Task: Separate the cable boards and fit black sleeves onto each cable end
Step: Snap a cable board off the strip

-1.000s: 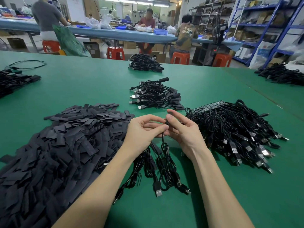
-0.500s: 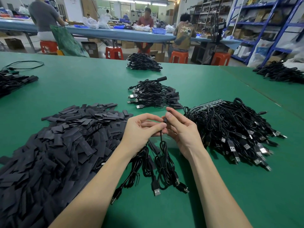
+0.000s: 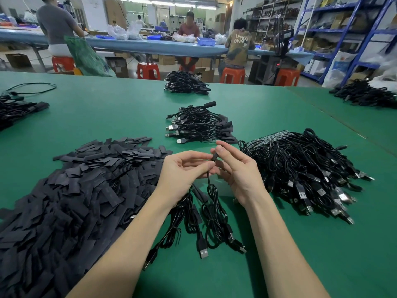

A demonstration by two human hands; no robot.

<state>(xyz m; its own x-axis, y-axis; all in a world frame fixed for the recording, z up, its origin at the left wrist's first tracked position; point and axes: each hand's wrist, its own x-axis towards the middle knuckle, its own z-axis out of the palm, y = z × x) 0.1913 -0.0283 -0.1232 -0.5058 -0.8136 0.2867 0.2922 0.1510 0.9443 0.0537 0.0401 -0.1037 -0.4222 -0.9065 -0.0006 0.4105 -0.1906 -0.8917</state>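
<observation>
The left hand (image 3: 182, 168) and right hand (image 3: 238, 171) met over the green table (image 3: 120, 117); close to the left of the left hand the heap of black sleeves (image 3: 71, 190) blocked any low sweep; just right of the right hand the tangle of unsleeved cables (image 3: 305, 168) did the same; straight ahead of the fingers a small cable bundle (image 3: 199, 125) lay near, with bare green strips on either side of it; under the wrists a few loose cables (image 3: 206, 214) cluttered the mat; nearer the body, right of the right forearm, the mat lay open.
</observation>
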